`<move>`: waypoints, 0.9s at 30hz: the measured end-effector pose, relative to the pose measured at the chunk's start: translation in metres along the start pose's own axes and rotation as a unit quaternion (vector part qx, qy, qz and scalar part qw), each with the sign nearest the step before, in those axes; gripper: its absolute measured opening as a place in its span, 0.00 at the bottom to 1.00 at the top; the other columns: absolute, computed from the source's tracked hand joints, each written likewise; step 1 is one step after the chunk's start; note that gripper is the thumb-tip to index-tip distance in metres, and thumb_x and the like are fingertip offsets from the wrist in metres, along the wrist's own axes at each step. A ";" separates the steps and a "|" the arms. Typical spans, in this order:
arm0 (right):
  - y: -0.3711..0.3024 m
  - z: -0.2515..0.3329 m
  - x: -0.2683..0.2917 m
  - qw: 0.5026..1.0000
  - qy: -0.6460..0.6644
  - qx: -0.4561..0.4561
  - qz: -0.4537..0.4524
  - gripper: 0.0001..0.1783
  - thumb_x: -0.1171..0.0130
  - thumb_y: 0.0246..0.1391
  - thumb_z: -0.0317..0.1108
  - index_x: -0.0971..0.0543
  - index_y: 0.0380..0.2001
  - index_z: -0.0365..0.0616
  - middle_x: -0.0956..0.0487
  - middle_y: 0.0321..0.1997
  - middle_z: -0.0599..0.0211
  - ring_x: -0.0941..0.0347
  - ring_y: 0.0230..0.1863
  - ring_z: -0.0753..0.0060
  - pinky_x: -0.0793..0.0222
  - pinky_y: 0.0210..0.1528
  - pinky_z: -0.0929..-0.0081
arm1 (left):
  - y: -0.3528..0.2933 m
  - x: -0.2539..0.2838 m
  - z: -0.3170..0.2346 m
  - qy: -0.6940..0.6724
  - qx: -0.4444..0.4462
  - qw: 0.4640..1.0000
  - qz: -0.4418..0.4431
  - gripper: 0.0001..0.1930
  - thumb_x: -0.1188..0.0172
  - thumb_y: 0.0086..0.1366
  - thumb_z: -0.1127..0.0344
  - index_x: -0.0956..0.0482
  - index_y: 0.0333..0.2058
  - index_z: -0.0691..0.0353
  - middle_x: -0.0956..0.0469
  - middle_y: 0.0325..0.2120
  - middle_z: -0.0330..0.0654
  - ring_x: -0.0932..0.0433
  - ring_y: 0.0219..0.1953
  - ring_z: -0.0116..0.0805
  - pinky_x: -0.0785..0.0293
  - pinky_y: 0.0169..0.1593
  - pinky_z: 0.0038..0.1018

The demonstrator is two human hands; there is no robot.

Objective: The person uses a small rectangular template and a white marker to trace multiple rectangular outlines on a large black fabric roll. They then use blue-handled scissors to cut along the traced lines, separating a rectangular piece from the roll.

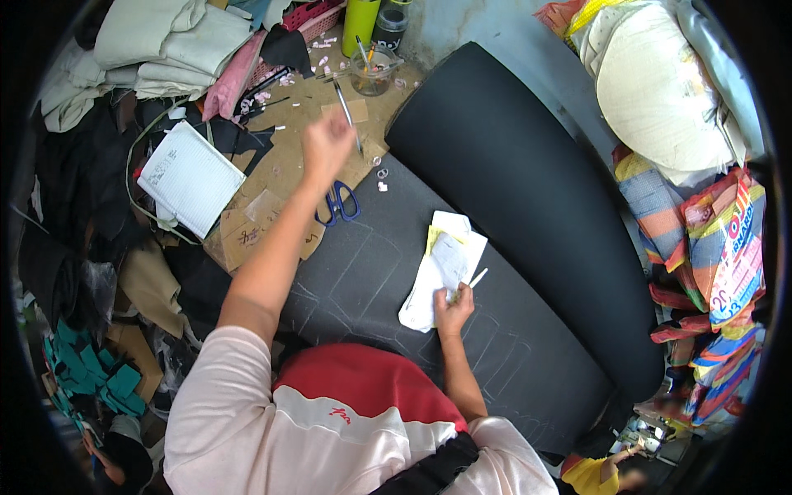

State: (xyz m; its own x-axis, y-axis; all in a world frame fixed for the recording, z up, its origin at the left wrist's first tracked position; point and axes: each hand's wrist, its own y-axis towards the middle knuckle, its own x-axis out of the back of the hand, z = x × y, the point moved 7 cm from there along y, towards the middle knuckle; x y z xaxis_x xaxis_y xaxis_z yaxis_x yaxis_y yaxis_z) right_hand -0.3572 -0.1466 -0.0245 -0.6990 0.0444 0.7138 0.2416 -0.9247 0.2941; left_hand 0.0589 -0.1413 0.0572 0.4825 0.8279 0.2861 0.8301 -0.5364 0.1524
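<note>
My left hand [327,148] reaches over the brown cardboard. Its fingers are blurred beside a slim silver pen [342,101]; whether they grip it I cannot tell. Close below that hand are blue-handled scissors [337,206]. Over the black material [388,223], which carries pale chalk outlines, my right hand [454,312] is closed on the near edge of a bundle of white papers [427,285]. A yellow slip and a clear plastic piece [448,256] lie on the bundle. A thin white stick [479,278] sticks out by the right fingertips.
A thick black roll [511,181] runs along the right side. An open notebook [191,177] lies at left, with folded pale cloth [177,45] beyond. A clear cup of pens [373,73] stands at the back. Patterned sacks [709,239] hang at far right; another person [598,474] shows low right.
</note>
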 end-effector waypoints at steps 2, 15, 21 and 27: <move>-0.001 0.003 0.000 1.000 -0.004 0.004 -0.010 0.15 0.40 0.38 0.30 0.29 0.30 0.34 0.27 0.28 0.50 0.28 0.28 0.49 0.32 0.32 0.62 | 0.056 0.001 -0.026 -0.102 -0.141 0.981 -0.085 0.16 0.39 0.52 0.72 0.24 0.39 0.74 0.21 0.26 0.41 0.24 0.27 0.23 0.26 0.34 0.20; -0.002 0.002 0.000 1.000 -0.002 0.000 -0.020 0.14 0.39 0.37 0.29 0.30 0.29 0.37 0.30 0.24 0.55 0.31 0.22 0.56 0.34 0.25 0.65 | 0.199 -0.032 0.033 0.115 -0.138 0.983 -0.024 0.11 0.39 0.51 0.69 0.19 0.35 0.59 0.20 0.30 0.51 0.19 0.32 0.44 0.24 0.38 0.31; -0.004 -0.002 -0.003 1.000 0.007 -0.009 -0.014 0.14 0.45 0.35 0.19 0.31 0.30 0.39 0.31 0.24 0.57 0.30 0.25 0.55 0.34 0.27 0.66 | 0.191 -0.066 0.078 0.495 -0.033 0.839 0.224 0.19 0.40 0.51 0.68 0.23 0.44 0.62 0.27 0.47 0.54 0.26 0.49 0.47 0.28 0.50 0.36; -0.008 -0.014 -0.007 0.999 0.036 -0.038 -0.008 0.15 0.47 0.33 0.17 0.31 0.30 0.39 0.31 0.24 0.57 0.31 0.25 0.55 0.35 0.28 0.66 | 0.183 -0.056 0.092 0.549 0.014 0.785 0.287 0.20 0.39 0.49 0.66 0.24 0.42 0.67 0.26 0.47 0.52 0.27 0.50 0.47 0.29 0.52 0.35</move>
State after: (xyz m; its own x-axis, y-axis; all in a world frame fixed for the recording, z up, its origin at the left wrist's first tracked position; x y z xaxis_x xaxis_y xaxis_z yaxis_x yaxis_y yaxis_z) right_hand -0.3635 -0.1448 -0.0405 -0.7499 0.0342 0.6606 0.1801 -0.9504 0.2537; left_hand 0.2095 -0.2712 -0.0176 0.2611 -0.1978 0.9448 0.5767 -0.7529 -0.3170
